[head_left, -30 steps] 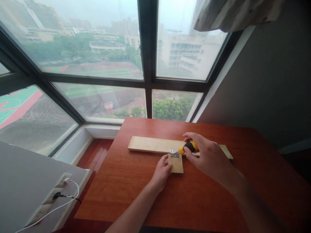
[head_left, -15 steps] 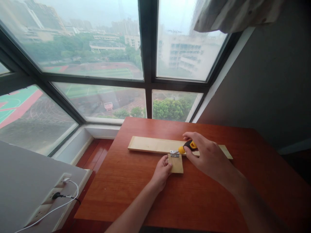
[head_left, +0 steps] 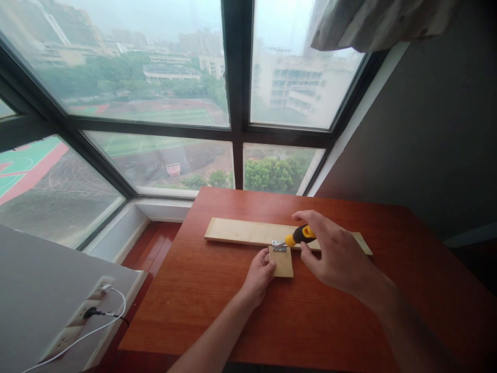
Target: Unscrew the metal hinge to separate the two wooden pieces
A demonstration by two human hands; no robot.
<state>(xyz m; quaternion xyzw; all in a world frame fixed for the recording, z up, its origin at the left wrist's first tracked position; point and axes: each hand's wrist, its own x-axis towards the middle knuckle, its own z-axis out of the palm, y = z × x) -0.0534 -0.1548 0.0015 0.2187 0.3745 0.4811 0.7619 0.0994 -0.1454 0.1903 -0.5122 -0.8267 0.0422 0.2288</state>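
Note:
My left hand (head_left: 259, 274) pinches the left edge of a small square wooden board (head_left: 284, 267). A silver metal hinge (head_left: 281, 249) lies over that board's far edge, against the long pale wooden board (head_left: 244, 232). From the right, my right hand (head_left: 339, 254) holds a yellow and black screwdriver (head_left: 303, 234) by the rear of its handle, the palm behind it. Thumb and index finger stand apart from the grip. The screwdriver is tilted, its shaft reaching down to the hinge; the tip and any screw are too small to make out.
Both boards rest on a reddish-brown wooden table (head_left: 194, 305). Large windows with dark frames (head_left: 236, 103) rise beyond its far edge. At lower left, plugs and a white cable (head_left: 120, 316) hang from wall sockets (head_left: 79, 313). A curtain (head_left: 373, 26) hangs at upper right.
The thumb of my right hand has moved away from the screwdriver's handle and the fingers have spread. The screwdriver stays at the hinge. My left hand and the boards look unmoved.

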